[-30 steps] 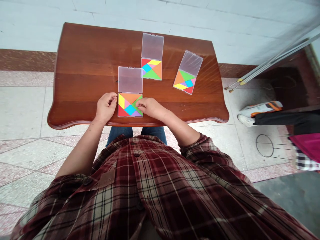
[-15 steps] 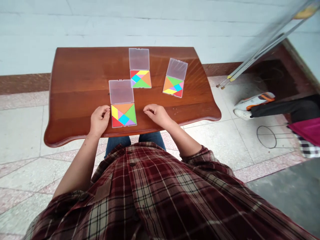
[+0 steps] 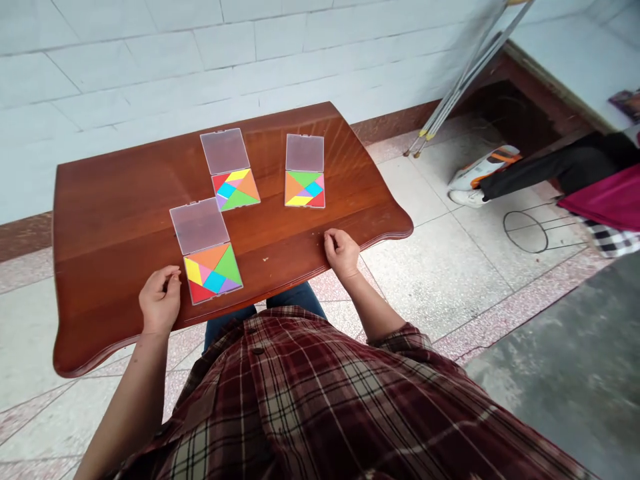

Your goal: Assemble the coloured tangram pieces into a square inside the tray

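My left hand (image 3: 159, 301) rests at the near edge of the table (image 3: 115, 220), fingers loosely curled and empty, just beside the puzzle case (image 3: 213, 273). My right hand (image 3: 341, 252), curled and empty too, sits near the right corner, well apart. The case looks light, thin, stiff and slippery, its pieces loose, so I'd pinch its side edges and keep it flat. Its lid (image 3: 199, 225) lies open behind. A second case (image 3: 235, 189) and a third case (image 3: 305, 189) lie farther back.
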A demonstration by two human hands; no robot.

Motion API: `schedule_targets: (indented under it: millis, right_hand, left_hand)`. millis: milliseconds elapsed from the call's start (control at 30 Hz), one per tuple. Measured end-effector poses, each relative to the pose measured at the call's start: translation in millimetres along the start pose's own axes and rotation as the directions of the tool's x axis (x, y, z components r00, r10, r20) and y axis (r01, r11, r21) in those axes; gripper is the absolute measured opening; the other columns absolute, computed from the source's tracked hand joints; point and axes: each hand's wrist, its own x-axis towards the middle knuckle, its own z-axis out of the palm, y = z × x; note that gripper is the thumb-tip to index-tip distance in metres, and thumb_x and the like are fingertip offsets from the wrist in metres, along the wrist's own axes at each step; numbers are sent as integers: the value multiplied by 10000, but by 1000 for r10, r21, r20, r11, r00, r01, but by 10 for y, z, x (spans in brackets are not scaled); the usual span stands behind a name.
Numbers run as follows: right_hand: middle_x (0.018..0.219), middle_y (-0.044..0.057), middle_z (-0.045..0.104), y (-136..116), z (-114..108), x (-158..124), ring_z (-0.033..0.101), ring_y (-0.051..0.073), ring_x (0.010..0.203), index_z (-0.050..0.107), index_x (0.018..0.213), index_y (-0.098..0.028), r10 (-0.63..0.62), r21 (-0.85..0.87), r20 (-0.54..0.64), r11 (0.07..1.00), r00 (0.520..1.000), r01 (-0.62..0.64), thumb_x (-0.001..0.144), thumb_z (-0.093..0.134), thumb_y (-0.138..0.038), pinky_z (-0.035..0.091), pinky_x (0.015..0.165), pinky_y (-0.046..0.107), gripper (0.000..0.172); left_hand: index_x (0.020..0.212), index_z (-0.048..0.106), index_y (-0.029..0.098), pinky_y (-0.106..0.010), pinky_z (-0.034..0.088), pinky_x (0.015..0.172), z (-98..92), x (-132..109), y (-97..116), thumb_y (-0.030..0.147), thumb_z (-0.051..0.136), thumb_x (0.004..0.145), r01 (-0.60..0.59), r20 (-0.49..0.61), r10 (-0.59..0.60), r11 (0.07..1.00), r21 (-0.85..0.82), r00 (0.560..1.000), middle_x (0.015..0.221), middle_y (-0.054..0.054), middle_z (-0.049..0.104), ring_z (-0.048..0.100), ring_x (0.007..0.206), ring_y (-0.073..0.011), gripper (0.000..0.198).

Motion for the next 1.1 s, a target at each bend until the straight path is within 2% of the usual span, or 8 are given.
schedule_targets:
  millis: [167,267,567,667,833,933,1000,1100]
  right_hand:
    - [927,92,731,-39,33,-45,685,206,898,650,882,-227,-39,-63,36,997,999,41,907,397,-332,510,853,324,276]
    - [913,94,731,-45,20,-44,685,212,885,646,867,-232,-48,-70,36,996,998,50,903,397,-330,515,840,332,270]
    - [923,109,729,-27,39,-36,675,230,897,644,861,-233,-9,-87,-11,996,1000,8,897,385,-348,504,863,360,285]
    - [937,128,727,2,43,-35,671,241,914,642,868,-219,2,-89,-25,996,1000,-5,889,383,-360,496,874,370,295]
    - [932,141,724,30,45,-28,670,251,899,636,868,-213,-5,-110,-34,994,999,1,883,375,-380,498,859,376,310]
    - [925,133,722,38,39,-40,666,252,890,632,864,-224,-10,-123,-30,992,999,6,886,376,-382,498,848,380,302]
    - [916,133,718,47,37,-50,666,253,881,633,862,-223,-16,-123,-37,992,999,12,888,379,-382,498,840,381,301]
    - [900,134,715,66,40,-59,668,252,870,636,855,-219,-34,-124,-52,992,998,27,891,386,-379,502,829,379,298]
  left_hand:
    - [956,662,245,-387,545,823,1,-9,-46,388,533,853,50,-39,-51,999,-11,998,944,-31,689,636,752,-182,219]
    - [938,657,233,-396,541,836,11,-4,-6,381,535,848,37,-32,-37,999,1,999,936,-42,688,641,791,-196,212]
    - [971,633,251,-367,554,800,46,-12,44,342,528,823,0,-7,0,999,42,1000,920,-34,649,635,796,-191,203]
    - [1002,633,231,-360,558,804,71,33,52,340,538,795,45,10,-45,999,4,999,949,-47,640,627,779,-177,253]
    - [1148,582,210,-366,560,860,279,342,26,265,590,746,205,-44,-218,957,-203,975,1135,-107,636,657,943,-187,406]
    - [1193,546,217,-347,549,919,461,629,-2,201,606,734,205,-89,-247,922,-329,965,1206,-125,637,657,1048,-183,463]
    - [1224,521,213,-328,555,907,552,811,-16,199,583,755,179,-98,-225,922,-342,970,1189,-118,653,671,1015,-162,473]
    - [1241,496,207,-288,575,768,625,996,-20,218,545,776,197,-66,-231,922,-333,971,1023,-70,693,694,859,-143,468]
